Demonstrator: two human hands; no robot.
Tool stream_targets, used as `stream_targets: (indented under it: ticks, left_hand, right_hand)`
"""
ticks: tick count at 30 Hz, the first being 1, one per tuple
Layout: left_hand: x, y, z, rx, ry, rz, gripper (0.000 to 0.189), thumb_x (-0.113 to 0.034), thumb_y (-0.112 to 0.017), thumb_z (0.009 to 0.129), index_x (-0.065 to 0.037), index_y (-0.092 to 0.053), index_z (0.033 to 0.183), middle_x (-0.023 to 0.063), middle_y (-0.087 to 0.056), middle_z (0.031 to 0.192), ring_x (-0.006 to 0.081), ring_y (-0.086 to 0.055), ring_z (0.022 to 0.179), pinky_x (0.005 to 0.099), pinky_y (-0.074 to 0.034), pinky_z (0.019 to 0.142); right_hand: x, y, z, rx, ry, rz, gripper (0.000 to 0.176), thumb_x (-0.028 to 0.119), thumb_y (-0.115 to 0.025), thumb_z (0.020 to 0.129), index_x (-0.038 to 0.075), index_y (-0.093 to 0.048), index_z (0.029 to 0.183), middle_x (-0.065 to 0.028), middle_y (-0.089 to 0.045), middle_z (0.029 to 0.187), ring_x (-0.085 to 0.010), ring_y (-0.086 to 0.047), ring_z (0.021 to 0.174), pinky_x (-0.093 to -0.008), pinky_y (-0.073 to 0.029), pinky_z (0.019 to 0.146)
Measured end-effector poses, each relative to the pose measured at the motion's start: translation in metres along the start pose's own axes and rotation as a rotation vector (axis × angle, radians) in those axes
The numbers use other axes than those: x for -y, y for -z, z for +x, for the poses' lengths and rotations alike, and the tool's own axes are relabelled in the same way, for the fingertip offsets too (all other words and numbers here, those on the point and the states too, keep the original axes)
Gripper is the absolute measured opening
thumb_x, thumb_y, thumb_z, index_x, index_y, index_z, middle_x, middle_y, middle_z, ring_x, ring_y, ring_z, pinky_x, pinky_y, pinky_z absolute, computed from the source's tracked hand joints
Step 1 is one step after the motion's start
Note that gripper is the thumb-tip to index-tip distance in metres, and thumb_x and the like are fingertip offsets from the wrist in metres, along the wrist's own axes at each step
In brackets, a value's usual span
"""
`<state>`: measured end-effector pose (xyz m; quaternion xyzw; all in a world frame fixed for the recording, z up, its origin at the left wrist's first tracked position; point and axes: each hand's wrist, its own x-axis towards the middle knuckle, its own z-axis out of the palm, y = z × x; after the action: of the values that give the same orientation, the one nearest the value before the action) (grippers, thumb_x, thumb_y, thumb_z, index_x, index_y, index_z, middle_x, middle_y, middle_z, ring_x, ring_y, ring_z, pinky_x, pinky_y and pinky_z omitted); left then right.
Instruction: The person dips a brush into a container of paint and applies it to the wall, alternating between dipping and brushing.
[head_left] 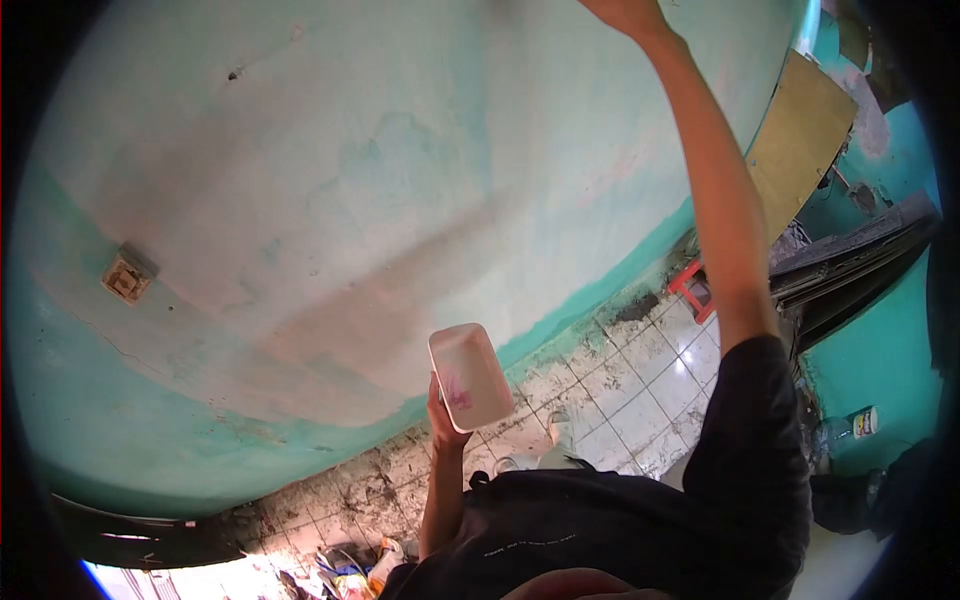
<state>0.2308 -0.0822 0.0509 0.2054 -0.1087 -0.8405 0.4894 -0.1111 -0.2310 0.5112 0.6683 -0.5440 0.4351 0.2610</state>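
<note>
My left hand (pixel 442 418) is closed around the lower left side of a shallow rectangular tub (pixel 484 372). The tub is pale, with rounded corners and a pink mark on its inside. It is tilted so that its inside faces me, in front of the wall. My right arm reaches up along the wall (pixel 330 200), which is turquoise with broad whitish patches. Only the wrist end of my right hand (pixel 622 12) shows at the top edge. Its fingers are out of frame, so whatever it holds is hidden.
A wall box (pixel 126 278) sits at the left. The tiled floor (pixel 610 425) is dirty along the wall. On the right are a red stool-like object (pixel 690 290), a leaning tan board (pixel 800 135), dark stacked panels (pixel 850 265) and a clear bottle (pixel 840 428). Clutter (pixel 350 568) lies at the bottom.
</note>
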Motion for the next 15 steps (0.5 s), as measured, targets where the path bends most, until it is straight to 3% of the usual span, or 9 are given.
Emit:
stream_targets:
  ticks: [1,3,4,7,9,10,11,13,15]
  left_hand:
    - [0.003,-0.003,0.001,-0.021,-0.001,0.012,0.039,-0.037,-0.039,0.104,-0.009,-0.056,0.125,0.0074,-0.063,0.111,0.0209,-0.064,0.097,0.0364,-0.056,0.080]
    - [0.006,0.002,-0.004,-0.065,0.001,0.026,0.039,-0.038,-0.038,0.105,-0.009,-0.056,0.125,0.0071,-0.064,0.112,0.0215,-0.064,0.098,0.0366,-0.056,0.080]
    - [0.008,0.009,-0.004,-0.067,0.000,-0.028,0.041,-0.039,-0.037,0.105,-0.010,-0.056,0.127,0.0068,-0.063,0.112,0.0219,-0.064,0.098,0.0366,-0.056,0.081]
    - [0.011,-0.015,-0.006,-0.124,-0.045,-0.047,0.042,-0.040,-0.036,0.105,-0.010,-0.054,0.130,0.0063,-0.063,0.115,0.0221,-0.064,0.099,0.0363,-0.056,0.081]
    - [0.015,-0.015,-0.008,-0.205,-0.094,-0.008,0.043,-0.039,-0.035,0.106,-0.010,-0.053,0.132,0.0061,-0.062,0.116,0.0220,-0.064,0.099,0.0360,-0.056,0.081]
    - [0.016,0.003,-0.005,-0.146,-0.122,-0.006,0.043,-0.038,-0.035,0.106,-0.010,-0.052,0.134,0.0064,-0.062,0.119,0.0220,-0.063,0.101,0.0363,-0.056,0.083]
    - [0.015,0.013,-0.005,-0.089,-0.145,-0.001,0.043,-0.037,-0.035,0.106,-0.010,-0.050,0.136,0.0067,-0.061,0.121,0.0219,-0.063,0.103,0.0366,-0.055,0.084]
    - [0.012,0.031,0.000,-0.005,-0.168,0.050,0.043,-0.036,-0.035,0.106,-0.009,-0.049,0.137,0.0068,-0.061,0.122,0.0217,-0.062,0.105,0.0367,-0.055,0.086]
    - [0.017,0.027,-0.001,0.076,-0.181,0.083,0.042,-0.034,-0.035,0.106,-0.008,-0.048,0.137,0.0069,-0.060,0.123,0.0214,-0.061,0.107,0.0368,-0.054,0.087]
  right_hand:
    - [-0.012,-0.020,-0.011,-0.051,0.072,-0.031,0.024,0.010,-0.064,0.090,-0.002,-0.071,0.110,-0.0152,-0.068,0.070,-0.0190,-0.053,0.053,-0.0351,-0.046,0.054]
    - [-0.027,-0.089,-0.076,-0.043,0.036,0.018,0.024,0.013,-0.062,0.085,0.006,-0.069,0.107,-0.0182,-0.068,0.079,-0.0323,-0.068,0.075,-0.0437,-0.055,0.067]
    - [-0.030,-0.133,-0.126,-0.163,0.028,0.018,0.031,0.010,-0.060,0.086,0.005,-0.064,0.116,-0.0199,-0.065,0.079,-0.0383,-0.065,0.073,-0.0479,-0.053,0.065]
    - [-0.031,-0.226,-0.304,-0.001,-0.169,0.127,0.051,0.008,-0.060,0.087,0.004,-0.051,0.136,-0.0203,-0.061,0.082,-0.0388,-0.063,0.066,-0.0478,-0.053,0.058]
    - [-0.027,-0.252,-0.401,0.156,-0.199,0.191,0.050,0.003,-0.059,0.086,0.004,-0.051,0.135,-0.0230,-0.061,0.082,-0.0410,-0.063,0.065,-0.0486,-0.054,0.059]
    - [-0.031,-0.259,-0.433,0.309,-0.297,0.254,0.039,0.005,-0.061,0.084,0.002,-0.061,0.122,-0.0197,-0.064,0.083,-0.0392,-0.063,0.075,-0.0486,-0.052,0.069]
    - [-0.035,-0.262,-0.439,0.312,-0.309,0.270,0.039,0.005,-0.061,0.084,0.002,-0.061,0.122,-0.0197,-0.064,0.083,-0.0392,-0.063,0.075,-0.0486,-0.052,0.069]
    - [-0.059,-0.268,-0.441,0.753,-0.378,0.108,0.030,0.008,-0.062,0.080,0.004,-0.066,0.110,-0.0202,-0.066,0.086,-0.0396,-0.063,0.082,-0.0513,-0.051,0.075]
    - [-0.079,-0.236,-0.368,0.767,-0.328,0.140,0.022,0.012,-0.063,0.078,0.006,-0.069,0.099,-0.0204,-0.068,0.087,-0.0401,-0.062,0.086,-0.0521,-0.050,0.079]
